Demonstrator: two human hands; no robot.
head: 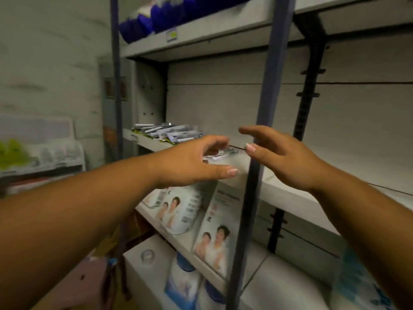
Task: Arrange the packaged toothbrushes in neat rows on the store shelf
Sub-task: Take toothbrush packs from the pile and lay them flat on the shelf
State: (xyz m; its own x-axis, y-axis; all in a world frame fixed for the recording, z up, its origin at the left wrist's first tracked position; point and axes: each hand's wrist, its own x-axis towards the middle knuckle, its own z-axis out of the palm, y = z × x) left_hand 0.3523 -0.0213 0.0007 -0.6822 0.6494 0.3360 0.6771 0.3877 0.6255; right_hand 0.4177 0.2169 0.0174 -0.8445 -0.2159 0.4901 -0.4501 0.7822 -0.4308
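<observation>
Grey metal shelving fills a dim store corner, framed by two blue posts [271, 86]. On the middle shelf [279, 184], a loose pile of packaged toothbrushes [165, 133] lies at the back left, too blurred to count. One more toothbrush package [221, 154] lies near the front. The left hand [192, 163] curves loosely over it; contact is unclear. The right hand [283, 153] hangs spread just beside. Two printed packs [214, 227] stand on the board below.

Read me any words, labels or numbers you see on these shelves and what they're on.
Nothing reads clearly.
Shelf-edge tag: print too blurred.
White box with two figures: heading blurred.
Toothbrush packs: lettering too small and blurred.
</observation>
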